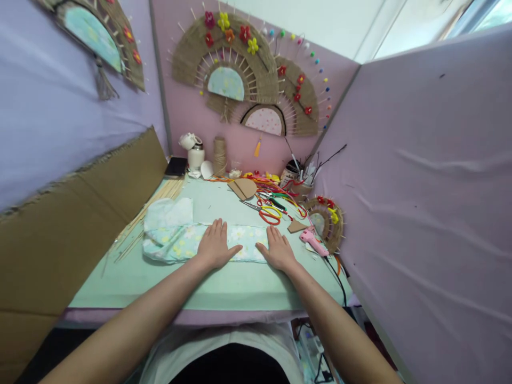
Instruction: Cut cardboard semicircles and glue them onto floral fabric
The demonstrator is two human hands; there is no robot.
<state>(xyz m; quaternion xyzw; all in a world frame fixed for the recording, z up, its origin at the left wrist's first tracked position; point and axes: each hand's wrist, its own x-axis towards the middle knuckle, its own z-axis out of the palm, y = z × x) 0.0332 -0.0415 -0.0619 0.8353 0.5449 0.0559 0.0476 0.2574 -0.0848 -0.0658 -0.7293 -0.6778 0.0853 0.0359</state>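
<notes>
A strip of pale green floral fabric (248,242) lies flat across the table in front of me. My left hand (216,245) rests palm down on it, fingers stretched away from me and thumb pointing right. Near the strip's right end, my right hand (279,248) presses flat in the same way, its thumb pointing left. Both hands are open and hold nothing. A short stretch of the flowered cloth shows between the two thumbs. To the left, the fabric is bunched and loosely folded over itself.
Scissors with red and yellow handles (270,214) lie beyond the fabric among coloured pipe cleaners. A pink glue gun (314,242) with a black cord is at the right. Thin sticks (158,200) and a cardboard panel (92,208) border the left side. A twine spool (220,156) stands behind.
</notes>
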